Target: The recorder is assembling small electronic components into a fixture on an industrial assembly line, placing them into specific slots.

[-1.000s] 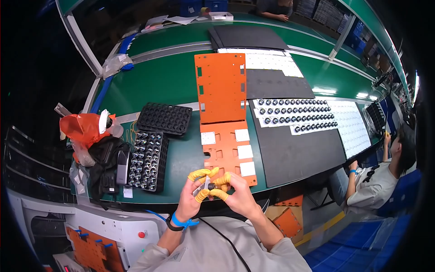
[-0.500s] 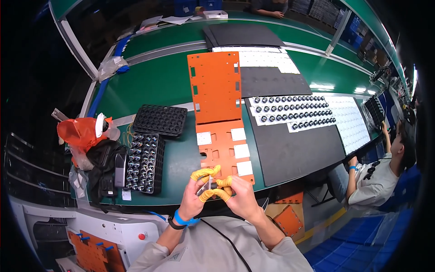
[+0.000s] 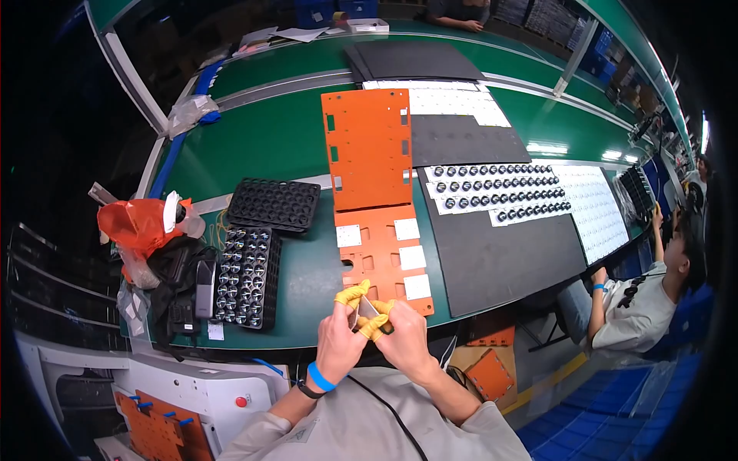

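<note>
Both my left hand and my right hand, with yellow covers on the fingers, are closed around one small pale square plate. The plate is tilted between them, and the fingers hide part of it. Just beyond my hands lies an orange fixture, its lid swung up and back. Several white square plates sit in its lower half, among them one on the right side.
Left of the fixture stand a black tray of shiny round lens-like parts and another black tray. A dark foam sheet on the right carries white boards with rows of black round parts. A seated person works at far right.
My hands have turned the small plate, so its pale flat face shows more. The left hand has moved slightly right, and the dark round part seen between the fingers is now hidden.
</note>
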Demonstrator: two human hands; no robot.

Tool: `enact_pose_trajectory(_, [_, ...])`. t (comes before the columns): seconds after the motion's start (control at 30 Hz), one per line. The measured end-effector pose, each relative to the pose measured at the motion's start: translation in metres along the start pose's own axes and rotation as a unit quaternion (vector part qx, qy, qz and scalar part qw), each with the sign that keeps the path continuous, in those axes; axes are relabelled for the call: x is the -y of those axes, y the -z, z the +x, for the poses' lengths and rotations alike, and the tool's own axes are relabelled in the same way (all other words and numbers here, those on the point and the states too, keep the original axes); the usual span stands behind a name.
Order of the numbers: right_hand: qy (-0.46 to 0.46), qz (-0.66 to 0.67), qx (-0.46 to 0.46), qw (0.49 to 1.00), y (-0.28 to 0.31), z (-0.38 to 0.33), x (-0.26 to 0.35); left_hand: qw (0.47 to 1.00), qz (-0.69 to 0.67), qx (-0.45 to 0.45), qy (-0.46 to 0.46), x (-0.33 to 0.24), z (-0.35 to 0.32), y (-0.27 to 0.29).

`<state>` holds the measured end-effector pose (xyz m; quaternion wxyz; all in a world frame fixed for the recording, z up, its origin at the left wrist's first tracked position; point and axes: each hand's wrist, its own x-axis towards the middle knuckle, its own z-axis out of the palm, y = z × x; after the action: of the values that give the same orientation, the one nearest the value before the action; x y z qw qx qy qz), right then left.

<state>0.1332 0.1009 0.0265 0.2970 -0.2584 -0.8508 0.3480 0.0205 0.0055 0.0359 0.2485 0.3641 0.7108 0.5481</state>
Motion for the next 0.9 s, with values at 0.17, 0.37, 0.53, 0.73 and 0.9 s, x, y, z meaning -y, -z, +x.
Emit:
enact_pose_trajectory(0.17, [-0.012, 0.069, -0.090, 0.993, -0.017, 0.002, -0.026, 1.000, -0.006, -0.001, -0.002, 0.006, 0.000, -0.006])
enact_pose_trajectory(0.37, [-0.038, 0.232, -0.023, 0.972, -0.013, 0.001, -0.020, 0.974, -0.216, -0.023, 0.056, 0.026, 0.002, -0.007])
enact_pose_trajectory(0.53, [0.141, 0.120, -0.026, 0.982, -0.017, 0.006, -0.026, 0.952, -0.282, -0.060, 0.098, 0.039, 0.004, 0.000])
enact_pose_trajectory(0.73, [0.116, 0.063, -0.006, 0.991, -0.015, 0.000, -0.034, 0.987, -0.047, -0.154, 0.012, 0.068, 0.060, 0.030])
enact_pose_trajectory(0.9, [0.106, 0.064, -0.003, 0.992, -0.015, -0.004, -0.031, 0.987, 0.127, -0.083, 0.058, 0.089, 0.092, 0.040])
